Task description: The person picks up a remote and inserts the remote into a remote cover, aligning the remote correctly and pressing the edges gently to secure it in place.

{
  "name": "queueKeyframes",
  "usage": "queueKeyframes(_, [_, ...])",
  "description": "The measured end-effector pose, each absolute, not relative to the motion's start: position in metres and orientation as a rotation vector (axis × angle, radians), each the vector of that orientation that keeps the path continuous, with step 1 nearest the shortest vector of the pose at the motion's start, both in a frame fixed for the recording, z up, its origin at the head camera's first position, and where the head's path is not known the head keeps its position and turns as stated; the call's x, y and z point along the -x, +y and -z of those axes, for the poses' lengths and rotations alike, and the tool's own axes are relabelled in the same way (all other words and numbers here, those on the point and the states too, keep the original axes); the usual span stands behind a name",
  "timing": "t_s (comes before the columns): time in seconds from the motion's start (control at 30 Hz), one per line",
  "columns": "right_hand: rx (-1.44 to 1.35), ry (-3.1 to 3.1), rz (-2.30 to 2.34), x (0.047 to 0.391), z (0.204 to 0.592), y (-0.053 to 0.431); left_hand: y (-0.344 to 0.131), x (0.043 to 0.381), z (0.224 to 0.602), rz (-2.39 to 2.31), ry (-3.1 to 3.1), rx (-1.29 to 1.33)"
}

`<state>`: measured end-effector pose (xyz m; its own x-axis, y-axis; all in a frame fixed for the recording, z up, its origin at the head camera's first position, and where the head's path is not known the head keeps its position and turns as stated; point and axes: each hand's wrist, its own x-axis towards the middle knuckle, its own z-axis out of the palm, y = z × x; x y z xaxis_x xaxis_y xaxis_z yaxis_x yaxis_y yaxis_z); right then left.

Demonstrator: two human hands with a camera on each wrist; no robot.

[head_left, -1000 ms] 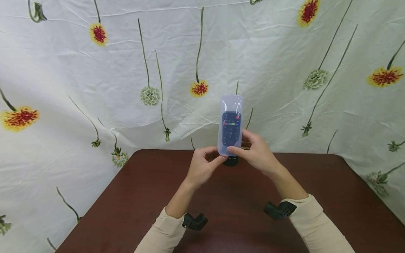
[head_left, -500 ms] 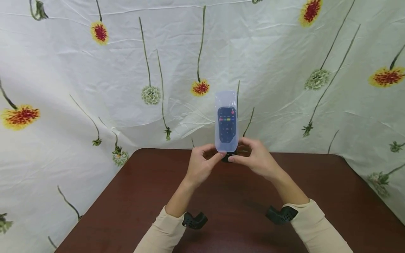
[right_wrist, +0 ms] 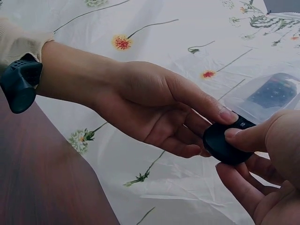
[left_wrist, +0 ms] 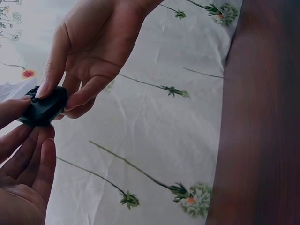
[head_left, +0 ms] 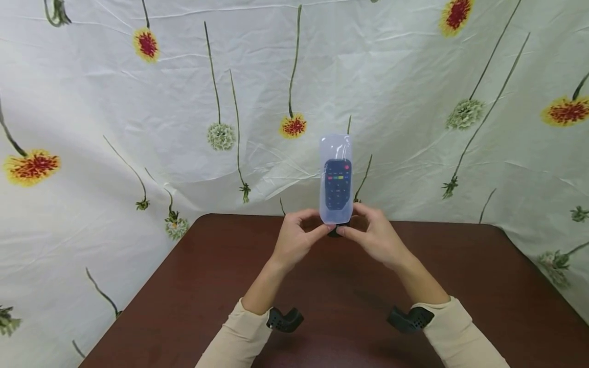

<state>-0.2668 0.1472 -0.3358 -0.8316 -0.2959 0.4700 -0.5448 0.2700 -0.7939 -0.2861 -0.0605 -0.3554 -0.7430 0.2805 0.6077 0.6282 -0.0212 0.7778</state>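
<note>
Cream sleeves (head_left: 465,329) fitted with black wrist devices (head_left: 284,320) lie nearest the head camera, leading to a left hand (head_left: 294,237) and a right hand (head_left: 379,237) that both pinch the lower end of a remote control (head_left: 338,191), thumbs on its face. The dark remote, with a red button near its top right corner and a row of coloured keys below, sits inside a translucent, glossy cover (head_left: 336,147) that reaches past its top; the rounded black bottom end protrudes. It is held aloft over a dark reddish-brown desk (head_left: 239,266) with rounded far corners. Beyond hangs wrinkled white cloth (head_left: 391,102) printed with red-and-yellow flowers, pale seed heads and thin stems. Against that backdrop, the remote's long axis runs nearly upright, red-button end up, keys facing the head camera.
</note>
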Motion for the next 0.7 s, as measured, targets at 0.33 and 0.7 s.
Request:
queueKeyframes(0.33, [-0.783, -2.354, -1.603, 0.266, 0.348, 0.147, -0.061, 0.286, 0.356, 1.770, -1.995, 1.040])
queueKeyframes(0.7, [-0.751, -2.445, -1.570, 0.261, 0.361, 0.140, -0.064, 0.287, 0.351, 1.919, -1.648, 0.889])
